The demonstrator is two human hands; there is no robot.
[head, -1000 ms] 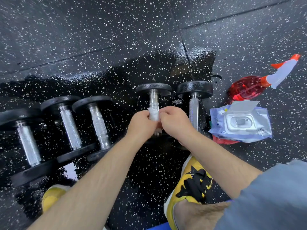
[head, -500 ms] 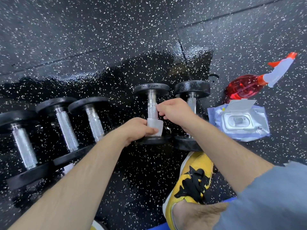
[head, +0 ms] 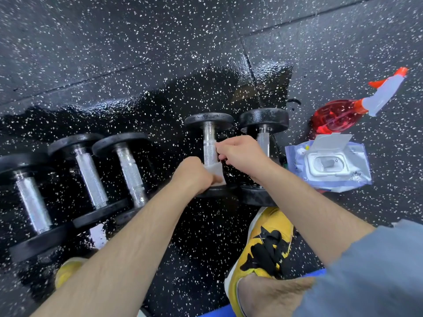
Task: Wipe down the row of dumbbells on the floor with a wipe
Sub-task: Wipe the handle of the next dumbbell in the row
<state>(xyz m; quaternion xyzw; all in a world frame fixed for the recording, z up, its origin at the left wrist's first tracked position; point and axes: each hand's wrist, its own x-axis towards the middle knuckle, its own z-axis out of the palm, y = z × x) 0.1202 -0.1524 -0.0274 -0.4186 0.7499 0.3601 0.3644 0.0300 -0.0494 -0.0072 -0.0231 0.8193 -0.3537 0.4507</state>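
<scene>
Five dumbbells (head: 131, 172): laid in a row on the wet floor (head: 160, 65); the fourth dumbbell (head: 209, 143) from the left is being wiped.
Left grip (head: 194, 176): closed round the wipe (head: 216, 173), pressed to the handle's near end.
Right grip (head: 245, 154): pinched on the mid-handle, apparently to steady it.
Risk: the dumbbell could be rolled on the slick floor if steadying is eased; the wipe may be torn by the knurling.
Hidden: the heads' undersides and the inside of the left grip are covered; the leftmost dumbbell (head: 32, 202) is cut by the frame edge; which dumbbells are already clean cannot be judged.
</scene>
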